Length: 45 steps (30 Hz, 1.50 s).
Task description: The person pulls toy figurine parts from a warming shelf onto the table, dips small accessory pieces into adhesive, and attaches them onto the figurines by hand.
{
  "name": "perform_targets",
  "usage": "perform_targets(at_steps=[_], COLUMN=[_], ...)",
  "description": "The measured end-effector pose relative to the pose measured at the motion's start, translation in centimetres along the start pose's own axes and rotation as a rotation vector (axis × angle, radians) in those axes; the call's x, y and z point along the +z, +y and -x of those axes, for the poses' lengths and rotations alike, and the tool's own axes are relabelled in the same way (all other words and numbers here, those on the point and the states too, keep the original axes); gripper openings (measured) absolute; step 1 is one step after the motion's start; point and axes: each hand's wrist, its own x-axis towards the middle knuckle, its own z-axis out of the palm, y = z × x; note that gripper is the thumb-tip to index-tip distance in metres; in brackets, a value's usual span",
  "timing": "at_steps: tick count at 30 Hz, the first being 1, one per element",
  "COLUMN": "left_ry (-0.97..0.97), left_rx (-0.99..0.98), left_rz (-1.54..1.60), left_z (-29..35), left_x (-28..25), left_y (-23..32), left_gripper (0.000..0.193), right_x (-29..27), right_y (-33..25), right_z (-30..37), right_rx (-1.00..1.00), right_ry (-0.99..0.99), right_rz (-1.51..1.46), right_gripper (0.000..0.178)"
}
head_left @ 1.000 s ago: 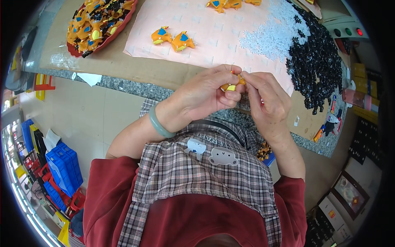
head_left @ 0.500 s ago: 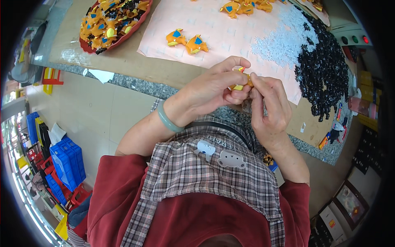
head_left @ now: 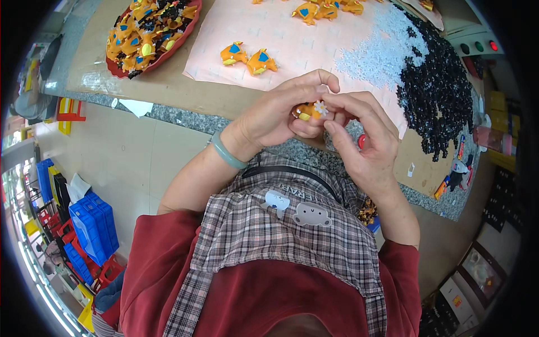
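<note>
My left hand [head_left: 281,112] is closed on a small orange toy figure [head_left: 305,110] with a yellow belly, held over the table's near edge. At the figure's right end sits a white flower-shaped piece [head_left: 320,108]. My right hand [head_left: 365,135] is close beside it, index finger and thumb curved and apart. Its index fingertip is at the white piece's upper edge; whether it touches cannot be made out. A small red round thing [head_left: 361,141] shows by the right palm. Two orange figures with blue patches [head_left: 261,62] lie on the pink sheet [head_left: 208,66] beyond.
A red scalloped tray [head_left: 191,35] heaped with orange figures and black pieces stands far left. White pieces [head_left: 373,56] and black pieces [head_left: 435,101] are spread at the right. More orange figures [head_left: 325,10] lie at the back. Blue crates [head_left: 94,227] stand on the floor at left.
Both hands have shifted slightly left with the figure. The right fingers have spread from their pinch, and the white flower-shaped piece now shows on the figure's end.
</note>
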Motion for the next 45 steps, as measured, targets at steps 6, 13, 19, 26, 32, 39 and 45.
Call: perform_targets(at_steps=[6, 13, 19, 26, 32, 39, 45], left_ry=[-0.03, 0.086, 0.189, 0.49, 0.421, 0.295, 0.128], left_rx=[-0.106, -0.178, -0.114, 0.506, 0.29, 0.635, 0.5], left_rz=[0.198, 0.291, 0.139, -1.652, -2.217, -2.213, -2.033], left_z=[0.1, 0.7, 0.8, 1.7, 1.7, -5.5, -9.8], left_x=[-0.2, 0.9, 1.9, -2.7, -4.9, -5.3, -7.4], left_y=[-0.2, -0.9, 1.0, 8.9, 9.9, 10.7, 10.1], left_gripper=[0.023, 0.017, 0.016, 0.019, 0.019, 0.023, 0.032], right_x=[-0.2, 0.9, 0.3, -2.0, -3.7, -5.5, -6.1], right_y=[0.6, 1.6, 1.4, 2.4, 3.6, 4.3, 4.9], right_z=[-0.3, 0.9, 0.2, -0.3, 0.3, 1.0, 2.0], right_rx=[-0.052, -0.337, -0.297, -0.113, -0.106, 0.066, 0.131], right_ry=[-0.044, 0.088, 0.026, -0.1, -0.126, -0.123, -0.104], right_rz=[0.073, 0.312, 0.27, 0.247, 0.33, 0.361, 0.359], right_gripper=[0.034, 0.033, 0.035, 0.034, 0.024, 0.021, 0.019])
